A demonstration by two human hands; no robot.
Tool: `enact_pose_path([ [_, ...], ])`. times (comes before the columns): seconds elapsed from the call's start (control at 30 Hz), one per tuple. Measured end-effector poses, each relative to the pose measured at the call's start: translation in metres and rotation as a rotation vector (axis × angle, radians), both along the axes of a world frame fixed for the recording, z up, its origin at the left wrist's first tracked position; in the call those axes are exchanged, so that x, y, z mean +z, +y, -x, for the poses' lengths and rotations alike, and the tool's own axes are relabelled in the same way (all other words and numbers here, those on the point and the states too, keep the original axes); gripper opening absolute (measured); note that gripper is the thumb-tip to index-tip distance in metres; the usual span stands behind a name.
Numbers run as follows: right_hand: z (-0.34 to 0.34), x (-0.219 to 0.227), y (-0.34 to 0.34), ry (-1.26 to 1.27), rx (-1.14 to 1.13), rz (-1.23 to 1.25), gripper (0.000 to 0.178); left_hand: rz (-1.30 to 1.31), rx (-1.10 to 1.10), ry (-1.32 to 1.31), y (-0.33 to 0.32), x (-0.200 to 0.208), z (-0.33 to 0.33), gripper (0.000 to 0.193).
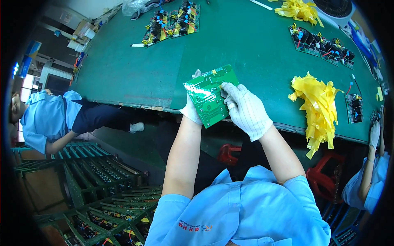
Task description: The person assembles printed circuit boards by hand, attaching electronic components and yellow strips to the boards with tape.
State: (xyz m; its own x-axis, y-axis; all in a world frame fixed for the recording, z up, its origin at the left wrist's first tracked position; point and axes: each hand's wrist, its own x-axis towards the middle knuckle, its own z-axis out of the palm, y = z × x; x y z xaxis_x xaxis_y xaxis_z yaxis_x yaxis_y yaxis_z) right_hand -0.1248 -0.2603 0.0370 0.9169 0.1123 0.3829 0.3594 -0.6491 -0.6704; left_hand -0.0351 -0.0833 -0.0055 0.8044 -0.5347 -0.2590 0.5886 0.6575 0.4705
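Green board (205,102): one, above the desk's (135,78) near edge
Left grip (191,111): holding it
Right grip (247,110): against its face; cannot tell if pinching
Green racks (74,180): populated boards (111,174) inside
Yellow strip piles (318,106): two

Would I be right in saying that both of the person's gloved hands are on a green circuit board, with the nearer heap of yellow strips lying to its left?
Not quite: in the head view, the nearer heap of yellow strips lies to the right of the green circuit board. The gloved left hand and right hand are indeed on the board.
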Motion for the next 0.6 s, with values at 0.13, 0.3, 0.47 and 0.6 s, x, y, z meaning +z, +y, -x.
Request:
enact_pose_path([
  [0.13, 0.002, -0.005, 0.006, -0.086, -0.036, 0.065, 0.035, 0.000, -0.007, 0.011, -0.001, 0.004, 0.000, 0.051],
  [0.3, -0.002, -0.009, 0.003, -0.022, -0.030, -0.067, 0.030, 0.004, -0.023, 0.037, -0.003, 0.004, 0.005, 0.052],
  [0.47, -0.008, -0.013, -0.012, -0.098, 0.018, -0.150, 0.033, -0.034, 0.006, 0.074, -0.005, 0.001, 0.005, 0.053],
  [0.6, 0.000, 0.001, -0.007, 0.119, 0.064, -0.199, 0.035, -0.051, 0.011, 0.024, -0.001, 0.001, 0.006, 0.054],
])
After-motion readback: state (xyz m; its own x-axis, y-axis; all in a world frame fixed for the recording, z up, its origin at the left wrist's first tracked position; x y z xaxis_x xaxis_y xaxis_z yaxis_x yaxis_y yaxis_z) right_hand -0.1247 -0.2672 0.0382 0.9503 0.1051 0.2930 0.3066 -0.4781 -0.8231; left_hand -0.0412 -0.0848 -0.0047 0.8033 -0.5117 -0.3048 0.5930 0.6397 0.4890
